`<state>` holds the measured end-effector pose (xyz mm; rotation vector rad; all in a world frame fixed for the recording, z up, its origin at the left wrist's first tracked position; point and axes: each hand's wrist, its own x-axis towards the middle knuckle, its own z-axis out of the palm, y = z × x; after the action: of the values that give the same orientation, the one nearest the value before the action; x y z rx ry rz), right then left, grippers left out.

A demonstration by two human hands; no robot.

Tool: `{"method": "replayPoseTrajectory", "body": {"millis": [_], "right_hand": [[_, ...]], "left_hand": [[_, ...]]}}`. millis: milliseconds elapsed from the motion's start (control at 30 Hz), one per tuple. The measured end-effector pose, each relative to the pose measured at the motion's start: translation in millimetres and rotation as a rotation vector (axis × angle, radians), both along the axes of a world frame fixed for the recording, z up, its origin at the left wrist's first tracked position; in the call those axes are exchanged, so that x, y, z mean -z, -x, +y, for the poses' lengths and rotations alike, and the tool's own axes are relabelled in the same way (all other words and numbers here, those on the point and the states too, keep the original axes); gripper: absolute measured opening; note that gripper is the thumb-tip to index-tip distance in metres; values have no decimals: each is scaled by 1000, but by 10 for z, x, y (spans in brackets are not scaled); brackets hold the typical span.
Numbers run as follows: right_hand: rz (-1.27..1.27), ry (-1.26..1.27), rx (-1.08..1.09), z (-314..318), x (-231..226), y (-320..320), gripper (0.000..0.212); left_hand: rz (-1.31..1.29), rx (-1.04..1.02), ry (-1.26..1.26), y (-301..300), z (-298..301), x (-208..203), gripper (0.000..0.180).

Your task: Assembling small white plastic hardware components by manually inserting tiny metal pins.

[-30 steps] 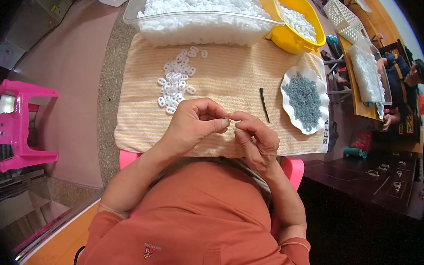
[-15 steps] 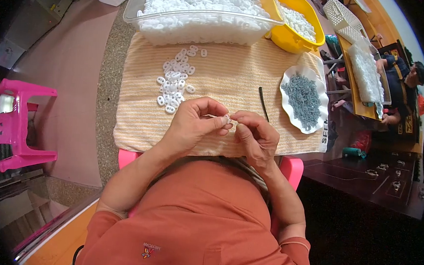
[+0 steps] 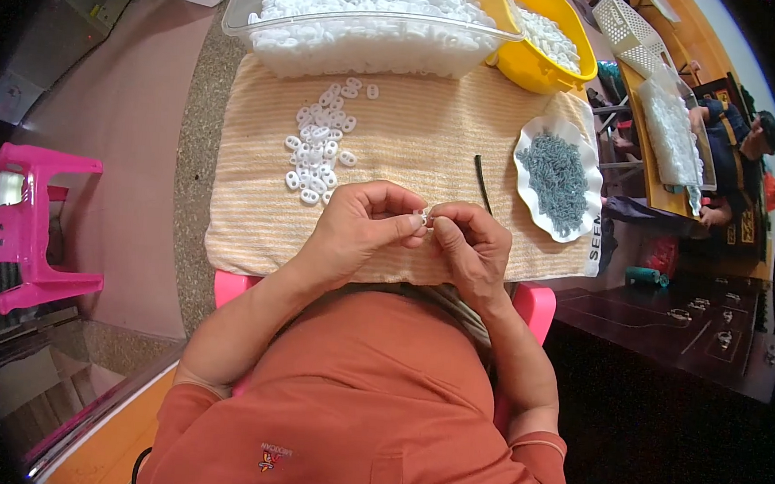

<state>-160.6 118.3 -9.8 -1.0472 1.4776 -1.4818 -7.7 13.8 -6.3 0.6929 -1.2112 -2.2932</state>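
Observation:
My left hand (image 3: 362,227) and my right hand (image 3: 467,242) meet over the near edge of a striped orange towel (image 3: 413,119). Between their fingertips they pinch one small white plastic piece (image 3: 422,216). A loose heap of several white oval pieces (image 3: 319,149) lies on the towel just beyond my left hand. A thin dark stick (image 3: 482,181) lies on the towel past my right hand. A white scalloped dish (image 3: 531,211) holding small grey-blue parts (image 3: 558,177) sits to the right.
A clear tub (image 3: 364,45) full of white pieces and a yellow bowl (image 3: 527,69) stand at the far edge. A pink plastic stool (image 3: 24,229) is at the left. Another person (image 3: 739,157) sits at a bench on the right.
The hands have closed together on the small white piece; the right fingertips moved a little leftward against the left thumb. Everything on the towel has stayed put.

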Motion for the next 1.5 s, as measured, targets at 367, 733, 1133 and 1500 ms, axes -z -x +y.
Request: {"method": "replayPoseTrajectory", "body": {"millis": [367, 733, 1133, 1500], "right_hand": [[-37, -42, -23, 2, -36, 3, 11], [17, -60, -51, -6, -57, 41, 9], [-49, -111, -38, -19, -106, 14, 9], [11, -102, -35, -10, -39, 43, 13]], "left_hand": [[-31, 18, -38, 4, 18, -12, 20], [-26, 20, -59, 5, 33, -10, 18], [-6, 9, -87, 21, 70, 81, 19], [-15, -12, -108, 12, 44, 18, 18]]}}
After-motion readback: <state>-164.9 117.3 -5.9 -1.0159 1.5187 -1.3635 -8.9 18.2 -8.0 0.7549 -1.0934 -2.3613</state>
